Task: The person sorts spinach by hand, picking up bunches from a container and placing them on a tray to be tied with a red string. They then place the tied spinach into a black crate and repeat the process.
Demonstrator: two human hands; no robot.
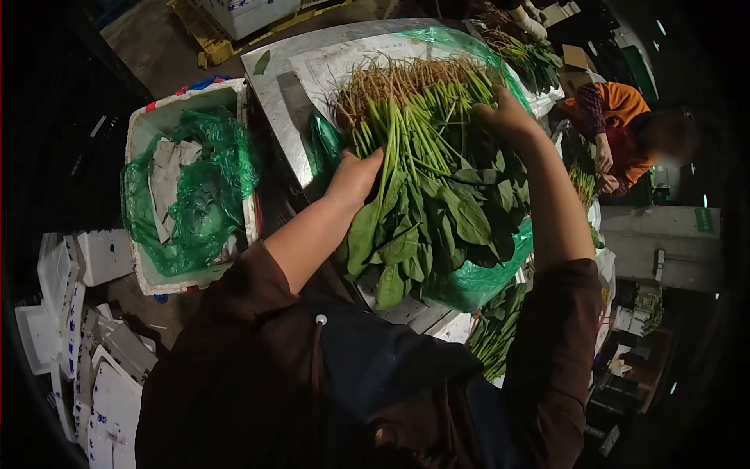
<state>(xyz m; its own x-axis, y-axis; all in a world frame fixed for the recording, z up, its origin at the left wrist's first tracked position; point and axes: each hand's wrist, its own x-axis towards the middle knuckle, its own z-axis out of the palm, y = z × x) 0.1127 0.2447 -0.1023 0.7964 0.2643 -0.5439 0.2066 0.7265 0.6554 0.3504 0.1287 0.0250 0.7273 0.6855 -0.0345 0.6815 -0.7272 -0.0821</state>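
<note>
A wide bunch of spinach with brown roots lies before me, roots toward the far side and leaves toward my body. My left hand grips its left edge by the stems, thumb on top and the other fingers hidden underneath. On the opposite edge, my right hand is closed around the stems near the roots. Beneath the bunch are a white sheet and green plastic film, spread on a metal table.
At left stands a foam box lined with green plastic. White foam boxes are piled at lower left. Another person handles greens at right. More leafy bunches lie near my right elbow. A yellow pallet is at the back.
</note>
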